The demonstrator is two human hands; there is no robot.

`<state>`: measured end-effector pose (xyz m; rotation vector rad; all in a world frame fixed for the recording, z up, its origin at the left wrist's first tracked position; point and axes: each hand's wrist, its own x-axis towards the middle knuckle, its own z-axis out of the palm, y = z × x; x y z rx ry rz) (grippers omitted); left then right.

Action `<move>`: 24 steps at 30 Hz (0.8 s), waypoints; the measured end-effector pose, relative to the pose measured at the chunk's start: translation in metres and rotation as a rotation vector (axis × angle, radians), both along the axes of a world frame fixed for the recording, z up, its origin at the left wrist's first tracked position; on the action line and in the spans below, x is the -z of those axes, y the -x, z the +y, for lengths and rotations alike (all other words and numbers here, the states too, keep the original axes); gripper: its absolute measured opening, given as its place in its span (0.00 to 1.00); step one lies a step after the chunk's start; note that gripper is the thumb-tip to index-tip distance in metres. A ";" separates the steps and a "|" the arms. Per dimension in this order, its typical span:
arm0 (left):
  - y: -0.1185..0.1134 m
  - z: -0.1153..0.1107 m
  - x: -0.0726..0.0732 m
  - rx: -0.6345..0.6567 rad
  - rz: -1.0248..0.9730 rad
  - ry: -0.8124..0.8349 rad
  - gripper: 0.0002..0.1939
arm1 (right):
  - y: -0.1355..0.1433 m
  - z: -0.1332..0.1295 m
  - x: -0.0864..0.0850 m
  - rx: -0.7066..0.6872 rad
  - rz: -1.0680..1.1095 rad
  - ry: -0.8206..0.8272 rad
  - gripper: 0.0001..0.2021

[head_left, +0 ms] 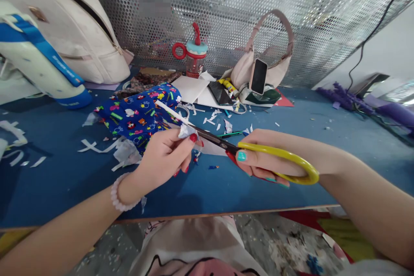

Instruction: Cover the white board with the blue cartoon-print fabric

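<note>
My right hand (258,155) is wrapped round the scissors (278,152), whose handles are yellow and red and whose dark blades point left. Pinched between the thumb and fingers of my left hand (168,151) is a small crumpled whitish piece of paper (186,130), right at the blade tips. A narrow white strip (170,111) extends up and left from there. Behind my left hand lies a blue patterned cloth (139,112) with colourful cartoon figures. I cannot tell whether the blades are fully closed on the paper.
Paper scraps (97,145) litter the blue table (80,189). At the back stand a cream backpack (67,30), a large bottle (42,51), a red-handled cup (195,54) and a pink handbag (242,67) with a phone (258,76) against it. Purple stems (346,99) lie at the right.
</note>
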<state>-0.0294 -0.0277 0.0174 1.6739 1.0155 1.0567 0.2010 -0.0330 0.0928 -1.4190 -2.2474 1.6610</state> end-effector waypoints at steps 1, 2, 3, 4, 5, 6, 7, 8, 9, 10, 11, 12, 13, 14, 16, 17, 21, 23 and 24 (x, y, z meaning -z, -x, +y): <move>0.000 0.000 0.000 -0.001 -0.008 0.004 0.20 | 0.000 0.000 0.000 0.004 -0.007 0.000 0.20; 0.000 -0.001 0.000 0.003 -0.018 0.011 0.18 | 0.001 0.001 0.000 0.010 -0.013 -0.001 0.19; -0.001 -0.001 0.000 0.005 -0.029 0.019 0.17 | 0.002 0.000 0.000 0.011 -0.016 -0.003 0.20; -0.001 -0.001 0.000 0.008 -0.041 0.028 0.15 | 0.003 0.000 -0.001 0.009 -0.019 -0.014 0.20; -0.001 -0.001 0.000 0.014 -0.051 0.035 0.15 | 0.004 -0.001 -0.003 0.001 -0.022 -0.030 0.22; -0.001 -0.001 0.000 0.019 -0.058 0.041 0.14 | 0.005 -0.001 -0.004 -0.010 -0.032 -0.051 0.23; -0.001 -0.001 0.000 0.023 -0.064 0.044 0.14 | 0.006 -0.002 -0.006 -0.026 -0.047 -0.074 0.25; -0.001 -0.001 -0.001 0.026 -0.068 0.048 0.14 | 0.007 -0.003 -0.008 -0.045 -0.061 -0.096 0.27; -0.001 -0.001 -0.001 0.028 -0.073 0.051 0.14 | 0.007 -0.003 -0.009 -0.059 -0.078 -0.115 0.28; -0.001 -0.001 -0.001 0.032 -0.078 0.053 0.13 | 0.007 -0.003 -0.011 -0.067 -0.093 -0.131 0.29; -0.001 -0.001 -0.002 0.033 -0.079 0.054 0.13 | 0.007 -0.003 -0.011 -0.069 -0.102 -0.144 0.30; -0.001 -0.001 -0.003 0.035 -0.077 0.053 0.13 | 0.007 -0.003 -0.011 -0.064 -0.102 -0.151 0.30; 0.000 -0.001 -0.003 0.041 -0.072 0.049 0.14 | 0.007 -0.003 -0.011 -0.058 -0.094 -0.143 0.30; 0.001 -0.002 -0.004 0.049 -0.065 0.047 0.14 | 0.006 -0.002 -0.010 -0.049 -0.075 -0.126 0.30; 0.003 -0.003 -0.005 0.077 -0.055 0.049 0.14 | 0.004 -0.002 -0.006 -0.026 -0.015 -0.073 0.30; 0.004 -0.004 -0.006 0.097 -0.055 0.049 0.14 | 0.002 -0.002 -0.003 -0.004 0.023 -0.058 0.31; 0.009 -0.004 -0.014 0.204 -0.017 0.083 0.14 | -0.004 -0.004 0.013 0.015 0.233 0.051 0.33; 0.012 -0.003 -0.019 0.272 0.016 0.157 0.12 | -0.007 -0.004 0.022 0.014 0.323 0.113 0.33; 0.013 -0.002 -0.021 0.318 0.025 0.205 0.11 | -0.008 -0.003 0.026 0.001 0.357 0.141 0.33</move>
